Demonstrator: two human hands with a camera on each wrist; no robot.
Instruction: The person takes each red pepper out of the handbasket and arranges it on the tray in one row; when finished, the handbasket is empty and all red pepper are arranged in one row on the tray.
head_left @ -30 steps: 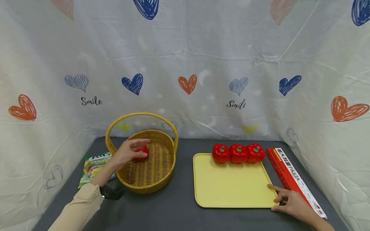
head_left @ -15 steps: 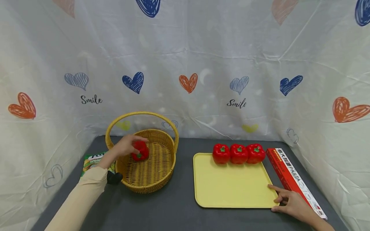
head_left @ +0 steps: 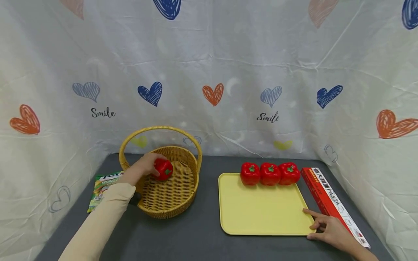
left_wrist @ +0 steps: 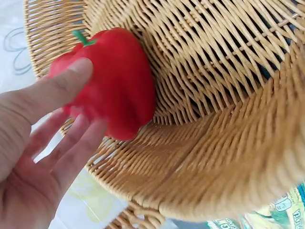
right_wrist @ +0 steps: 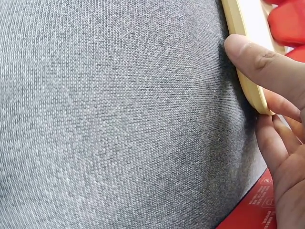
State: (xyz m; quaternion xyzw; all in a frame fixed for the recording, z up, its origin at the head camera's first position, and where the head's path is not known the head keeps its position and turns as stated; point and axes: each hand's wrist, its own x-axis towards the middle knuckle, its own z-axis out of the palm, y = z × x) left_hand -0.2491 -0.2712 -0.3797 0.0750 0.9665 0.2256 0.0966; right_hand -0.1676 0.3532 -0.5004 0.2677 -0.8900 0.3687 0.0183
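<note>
In the head view my left hand is inside the round wicker basket, on a red bell pepper with a green stem. The left wrist view shows the thumb on the pepper near its stem and the fingers curled along its other side; the pepper sits against the woven wall. My right hand grips the near right corner of a yellow tray. Seen from the right wrist, the thumb presses the tray's rim while fingers bend round the corner.
Three red bell peppers stand in a row along the tray's back edge. A long red pasta box lies right of the tray. Left of the basket lies a green and yellow packet. The basket's tall handle arches above it.
My left hand has moved down and round the pepper in the basket. The pepper has tilted and shifted slightly right, its stem now facing right. The right hand stays at the tray's corner.
</note>
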